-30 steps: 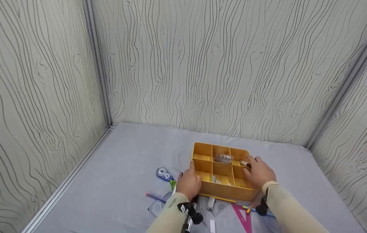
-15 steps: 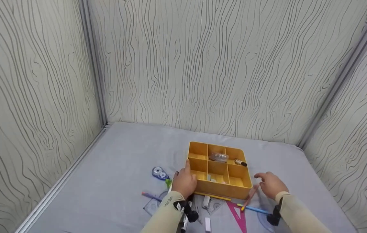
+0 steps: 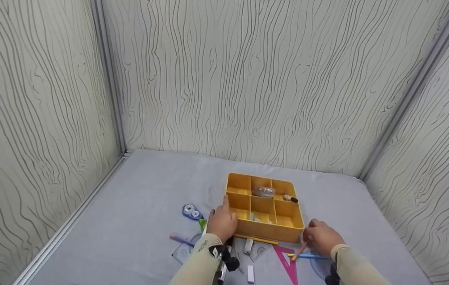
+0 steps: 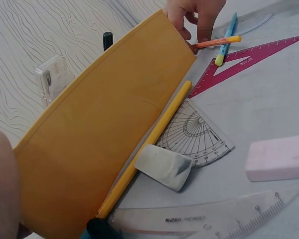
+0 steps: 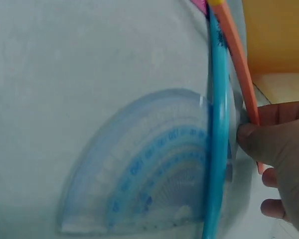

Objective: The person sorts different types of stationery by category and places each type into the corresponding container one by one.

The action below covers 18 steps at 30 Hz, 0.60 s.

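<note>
1. The right hand (image 3: 323,236) has a narrow grip: thumb and a finger pinch the orange pencil (image 5: 241,64) near one end, with a short stub showing past the thumb.
2. From that pinch, the longer part slants left and back toward the person, its yellow end above the blue pencil (image 5: 219,114) and near the pink set square (image 3: 292,269).
3. The pencil should handle as light, stiff and a little slick — easy to pinch, but apt to swivel when held so near the end. A hold closer to its middle would probably balance it better.
4. Just left of the grip stands the near right corner of the yellow box (image 3: 270,229); whether the fingers touch it, I cannot tell. The clear protractor (image 5: 154,169) lies on the person's side of the grip, under the blue pencil.
5. The left hand (image 3: 222,223) rests at the box's left side, index finger straight along the wall — how its other fingers lie is hidden. The box looks light and rigid, best held by its walls.
</note>
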### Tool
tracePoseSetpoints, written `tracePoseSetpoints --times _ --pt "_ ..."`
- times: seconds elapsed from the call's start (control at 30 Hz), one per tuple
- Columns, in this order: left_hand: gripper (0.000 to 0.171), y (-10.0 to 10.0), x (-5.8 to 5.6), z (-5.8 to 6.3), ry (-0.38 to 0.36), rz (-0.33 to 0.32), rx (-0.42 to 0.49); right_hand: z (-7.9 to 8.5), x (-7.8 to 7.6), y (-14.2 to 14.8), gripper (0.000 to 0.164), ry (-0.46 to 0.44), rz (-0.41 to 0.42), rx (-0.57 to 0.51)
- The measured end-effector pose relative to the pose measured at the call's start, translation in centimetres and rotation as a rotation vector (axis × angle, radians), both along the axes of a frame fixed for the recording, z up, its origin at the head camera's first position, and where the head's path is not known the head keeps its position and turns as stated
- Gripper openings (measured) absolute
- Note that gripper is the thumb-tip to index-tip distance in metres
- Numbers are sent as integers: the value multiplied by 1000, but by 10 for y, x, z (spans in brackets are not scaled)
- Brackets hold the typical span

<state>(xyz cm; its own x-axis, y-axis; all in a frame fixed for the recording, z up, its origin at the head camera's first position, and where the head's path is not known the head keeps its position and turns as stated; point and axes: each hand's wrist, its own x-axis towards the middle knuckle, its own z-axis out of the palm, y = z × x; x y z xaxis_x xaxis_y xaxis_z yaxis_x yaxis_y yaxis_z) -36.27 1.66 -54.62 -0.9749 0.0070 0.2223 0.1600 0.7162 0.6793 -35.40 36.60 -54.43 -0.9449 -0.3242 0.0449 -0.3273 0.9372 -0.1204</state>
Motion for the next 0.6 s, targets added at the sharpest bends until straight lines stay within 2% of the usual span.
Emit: tracePoseSetpoints --times 0.13,0.2,0.27,0.4,0.5,0.6 --pt "64 -3 0 0 16 -11 5 14 3 10 19 115 137 17" --pt "64 -3 0 -1 25 -16 6 24 7 19 18 142 157 -20" --pt "65 -3 0 -2 27 -18 7 33 10 26 14 130 135 -84" --pt "65 -4 0 -4 41 -24 7 47 14 28 13 83 -4 -259" --pt "65 -4 1 -4 58 -26 6 56 14 15 25 108 -84 -329" --pt "64 -4 2 0 59 -25 11 67 10 -7 30 142 -119 -352"
